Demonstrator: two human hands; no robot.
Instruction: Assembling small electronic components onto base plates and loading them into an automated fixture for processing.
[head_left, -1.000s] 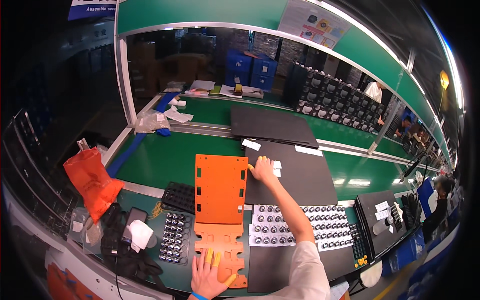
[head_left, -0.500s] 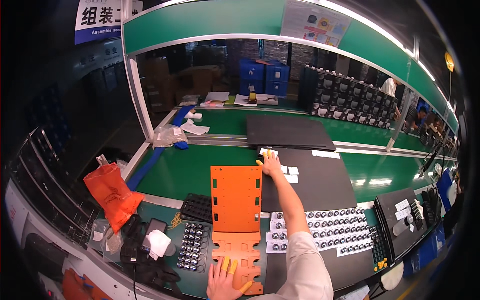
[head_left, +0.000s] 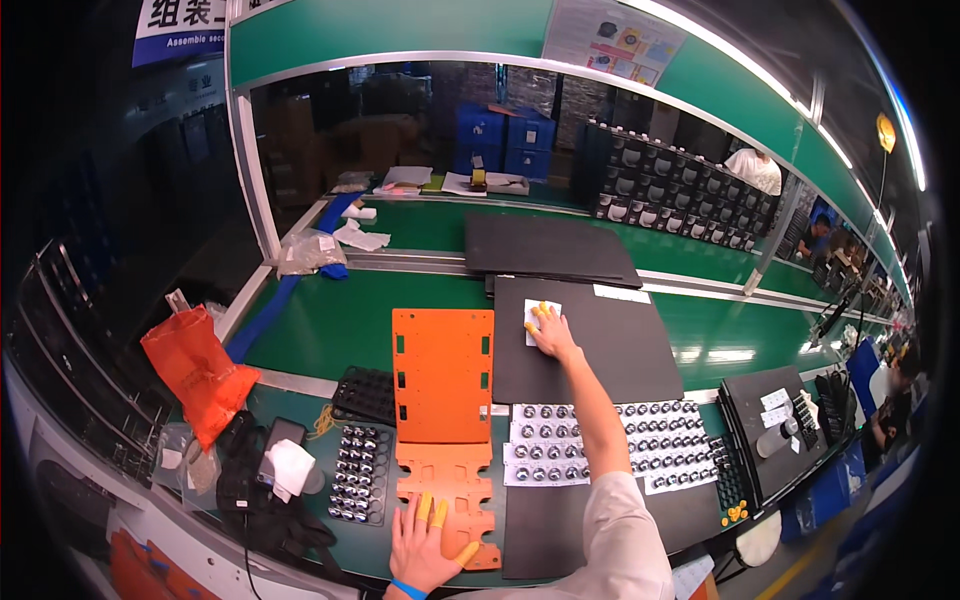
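Observation:
My right hand [head_left: 549, 334] reaches out over a large black panel [head_left: 585, 340] and presses flat on a small white label [head_left: 541, 320] near the panel's upper left corner. My left hand [head_left: 428, 546], with yellow fingertip covers, rests flat on a cut-out orange plate [head_left: 445, 495] at the bench's near edge. A bigger orange plate [head_left: 443, 372] stands just beyond it, leaning up toward the green belt.
Trays of small round metal parts [head_left: 610, 448] lie right of the orange plates, with black trays [head_left: 358, 470] on their left. More black panels [head_left: 545, 248] sit on the far green belt [head_left: 340, 320]. An orange bag [head_left: 195, 368] hangs at left. Another person [head_left: 890, 400] works at far right.
The view has shifted, so everything sits further right and lower. My right hand stays on the white label on the black panel; my left hand stays on the orange plate.

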